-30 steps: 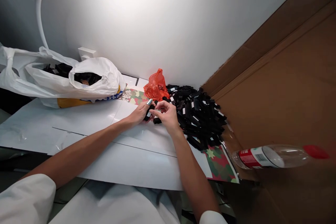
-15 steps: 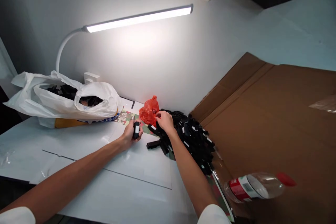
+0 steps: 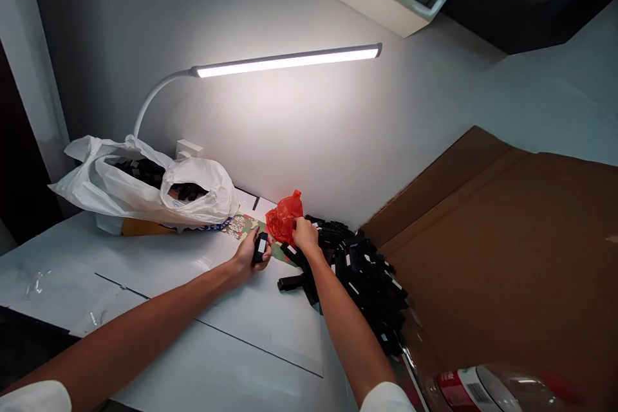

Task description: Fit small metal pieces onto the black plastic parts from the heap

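Left hand (image 3: 248, 252) grips a black piece (image 3: 261, 247) over the seamed white table (image 3: 241, 309); right hand (image 3: 306, 235), finger closure indiscernible, touches a red bag (image 3: 282, 217) below the lit lamp (image 3: 290, 62).

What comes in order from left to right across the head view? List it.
White plastic bag → left hand holding a black piece → red plastic bag → heap of black pieces → red-capped bottle.
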A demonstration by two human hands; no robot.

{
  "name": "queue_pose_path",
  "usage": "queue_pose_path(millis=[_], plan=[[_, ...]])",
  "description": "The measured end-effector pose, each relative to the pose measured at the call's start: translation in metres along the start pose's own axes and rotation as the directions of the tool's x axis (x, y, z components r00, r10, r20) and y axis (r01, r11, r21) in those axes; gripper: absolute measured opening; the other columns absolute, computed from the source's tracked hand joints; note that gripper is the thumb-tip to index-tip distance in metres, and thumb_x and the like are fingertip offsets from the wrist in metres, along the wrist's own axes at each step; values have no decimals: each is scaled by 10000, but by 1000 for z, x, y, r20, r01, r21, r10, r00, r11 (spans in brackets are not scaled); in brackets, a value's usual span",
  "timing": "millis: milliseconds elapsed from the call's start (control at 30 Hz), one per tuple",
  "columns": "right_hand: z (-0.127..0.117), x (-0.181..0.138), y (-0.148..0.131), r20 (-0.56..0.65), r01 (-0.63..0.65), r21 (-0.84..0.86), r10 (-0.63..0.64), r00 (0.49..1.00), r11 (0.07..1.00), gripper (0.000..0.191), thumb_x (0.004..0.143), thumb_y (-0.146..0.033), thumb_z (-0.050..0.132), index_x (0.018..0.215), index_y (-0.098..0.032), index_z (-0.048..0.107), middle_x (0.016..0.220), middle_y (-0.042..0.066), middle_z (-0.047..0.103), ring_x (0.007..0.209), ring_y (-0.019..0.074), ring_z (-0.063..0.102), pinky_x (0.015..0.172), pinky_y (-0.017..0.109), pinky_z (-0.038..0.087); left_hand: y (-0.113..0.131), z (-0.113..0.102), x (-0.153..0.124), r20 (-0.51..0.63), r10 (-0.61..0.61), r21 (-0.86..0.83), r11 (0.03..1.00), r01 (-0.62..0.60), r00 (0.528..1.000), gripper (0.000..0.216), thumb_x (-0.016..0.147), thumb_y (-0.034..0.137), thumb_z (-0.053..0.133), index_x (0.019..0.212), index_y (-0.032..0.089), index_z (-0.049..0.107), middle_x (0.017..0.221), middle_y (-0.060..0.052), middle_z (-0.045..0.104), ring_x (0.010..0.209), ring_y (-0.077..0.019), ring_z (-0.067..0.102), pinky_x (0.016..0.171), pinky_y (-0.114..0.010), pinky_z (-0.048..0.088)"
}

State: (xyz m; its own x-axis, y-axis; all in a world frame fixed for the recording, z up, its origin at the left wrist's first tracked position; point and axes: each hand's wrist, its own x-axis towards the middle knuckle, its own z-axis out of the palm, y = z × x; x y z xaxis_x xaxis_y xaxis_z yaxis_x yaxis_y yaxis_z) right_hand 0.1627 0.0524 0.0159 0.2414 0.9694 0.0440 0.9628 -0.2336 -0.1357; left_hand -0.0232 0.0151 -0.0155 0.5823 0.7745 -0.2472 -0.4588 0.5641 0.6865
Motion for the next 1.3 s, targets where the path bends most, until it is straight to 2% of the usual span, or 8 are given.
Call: queue_pose_path(millis=[267, 367, 500, 567, 633, 900, 1133, 1300], plan=[[-10, -6, 8, -85, -28, 86, 36, 996, 996, 198, 984, -209, 594, 1089, -221, 762, 1121, 134, 791, 1076, 287, 751, 841, 315, 518, 1, 3, -2, 28, 36, -2, 999, -35, 999, 434, 1017, 420, 326, 756, 173, 570, 434, 20, 404, 328, -87, 236, 340, -176, 169], [-8, -16, 12, -205, 32, 342, 41, 978, 939, 112, 918, -225, 649, 917, -210, 760, 988, 108, 801, 961, 266, 759, 847, 333, 545, 2, 4, -4, 50, 50, -16, 999, -49, 997, 374, 974, 343, 345, 752, 164, 588, 442, 14, 400, 329, -87, 236, 341, -174, 168], [0, -46, 12, -264, 234, 845, -5, 964, 482, 224, 760, -367, 807, 875, -185, 744, 879, 70, 786, 814, 236, 735, 716, 330, 590, 6, 8, -6, 73, 45, -79, 996, -39, 996, 343, 945, 283, 324, 730, 172, 566, 469, 22, 370, 325, -87, 216, 335, -189, 166], [4, -63, 11, -228, 232, 933, -48, 973, 277, 372, 704, -448, 868, 944, -183, 768, 873, 60, 782, 783, 226, 720, 653, 321, 590, 8, 10, -7, 96, 36, -103, 994, -26, 995, 337, 946, 278, 315, 722, 177, 547, 488, 29, 353, 326, -85, 216, 334, -195, 176], [6, -76, 10, -184, 198, 963, -87, 979, 185, 416, 704, -486, 884, 979, -189, 793, 893, 57, 787, 735, 202, 699, 627, 312, 579, 9, 11, -8, 117, 30, -103, 995, -18, 993, 317, 946, 288, 332, 732, 176, 538, 518, 30, 363, 335, -81, 229, 339, -193, 185], [20, -83, 12, -171, 171, 984, -10, 985, 54, 422, 658, -537, 916, 887, -199, 811, 900, 66, 802, 711, 186, 680, 585, 294, 529, 10, 15, -4, 73, 17, -25, 1000, -15, 997, 276, 962, 371, 385, 825, 176, 524, 640, 37, 426, 356, -58, 273, 329, -182, 176], [25, -84, 19, -245, 251, 967, 117, 962, -42, 412, 615, -476, 975, 827, -188, 770, 832, 48, 793, 740, 204, 723, 639, 328, 615, 4, 21, 0, 45, -25, 283, 959, 11, 999, 322, 916, 479, 574, 816, 225, 403, 561, 91, 393, 349, -34, 192, 337, -165, 101], [26, -81, 20, -308, 315, 948, 119, 944, -48, 431, 624, -476, 972, 878, -192, 770, 855, 49, 795, 780, 218, 748, 670, 339, 651, -4, 23, 1, 68, 74, 446, 890, -97, 995, 386, 858, 519, 695, 956, 253, 433, 582, 124, 404, 352, -33, 190, 364, -156, 74]])
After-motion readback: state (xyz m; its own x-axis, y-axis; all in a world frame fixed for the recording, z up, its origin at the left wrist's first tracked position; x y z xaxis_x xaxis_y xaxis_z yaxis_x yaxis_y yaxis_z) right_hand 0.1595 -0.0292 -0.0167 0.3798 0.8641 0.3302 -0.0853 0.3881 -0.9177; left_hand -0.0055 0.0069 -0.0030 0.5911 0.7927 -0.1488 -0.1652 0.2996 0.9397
